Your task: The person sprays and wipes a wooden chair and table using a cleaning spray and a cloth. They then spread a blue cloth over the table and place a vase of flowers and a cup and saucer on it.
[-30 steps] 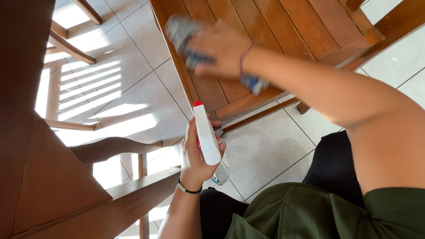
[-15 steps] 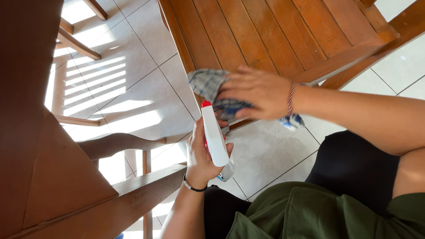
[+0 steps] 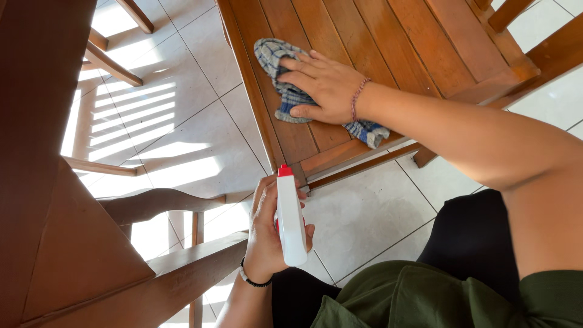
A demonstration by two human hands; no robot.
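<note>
- Head view, nearest: the left hand (image 3: 267,234) is wrapped tight around a white spray bottle (image 3: 290,222) with a red tip, held over the tiled floor (image 3: 182,140).
- Farther off, the right hand (image 3: 325,85) is laid flat, fingers spread, on a blue checked cloth (image 3: 285,79).
- The cloth is pressed on the slats of a wooden seat (image 3: 388,48), near its front edge.
- Wiping is best done along the slats, with the cloth kept flat.
</note>
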